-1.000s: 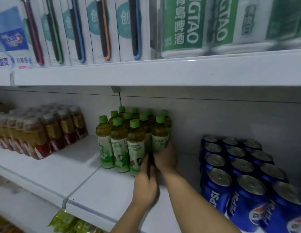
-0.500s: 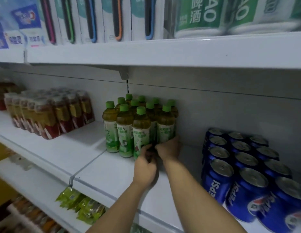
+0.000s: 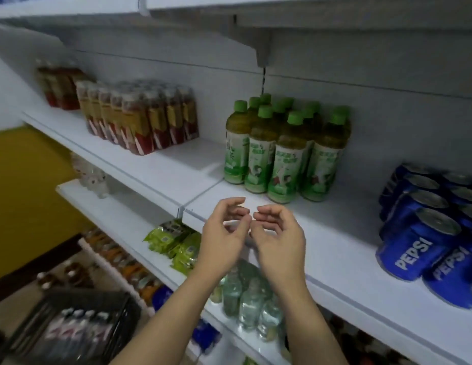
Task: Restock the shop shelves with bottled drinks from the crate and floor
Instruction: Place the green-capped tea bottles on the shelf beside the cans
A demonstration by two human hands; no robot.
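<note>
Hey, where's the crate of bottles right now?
In the head view the dark crate sits at the bottom left, low beside the shelving, below and left of the green snack packets.

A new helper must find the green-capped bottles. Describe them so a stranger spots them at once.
Find the white shelf holding the blue Pepsi cans. Left of them, before the red-labelled wrapped pack, stands the bottle cluster. Only it has green caps and green-and-white labels.

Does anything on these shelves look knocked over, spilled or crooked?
Nothing stands out. The green-capped bottles stand upright in a tight cluster, the Pepsi cans sit packed together, and no spill shows on the shelf.
</note>
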